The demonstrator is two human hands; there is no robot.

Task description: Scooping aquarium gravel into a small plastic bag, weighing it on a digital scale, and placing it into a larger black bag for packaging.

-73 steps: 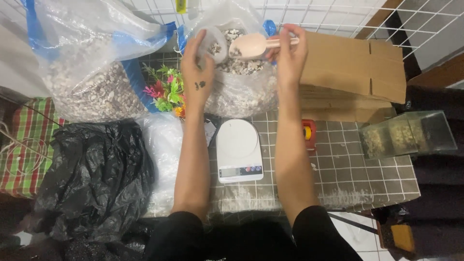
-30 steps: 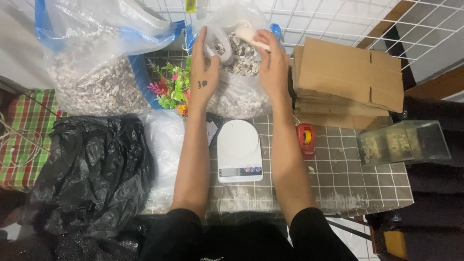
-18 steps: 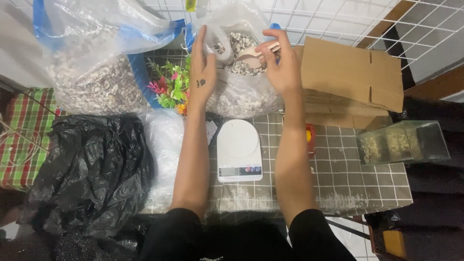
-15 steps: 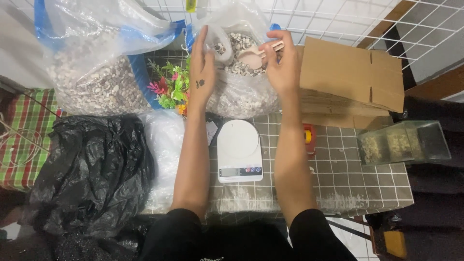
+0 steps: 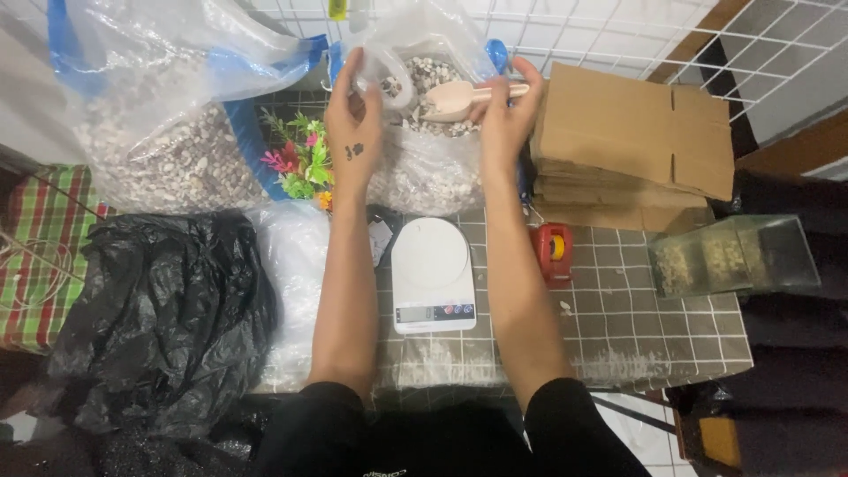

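**Head view: scoop lifted out of the pebble bag**

Right hand [image 5: 505, 119] grips a pale scoop [image 5: 459, 97], now raised above the pebbles instead of buried (load unclear). Left hand [image 5: 353, 132] pinches open the clear bag [image 5: 424, 168] at the bench's far edge, behind the white scale [image 5: 432, 274].

A matt wooden scoop [image 5: 459, 95] dips into a glossy clear plastic bag [image 5: 424, 168] of rough pebbles, beside a smooth white plastic scale [image 5: 431, 274] and matt cardboard boxes [image 5: 632, 141].

A beige scoop [image 5: 450, 97] over mottled pebbles [image 5: 424, 75]; white scale [image 5: 431, 274], black bag [image 5: 163, 318], red-green plaid cloth [image 5: 40, 256], brown cardboard [image 5: 632, 141].
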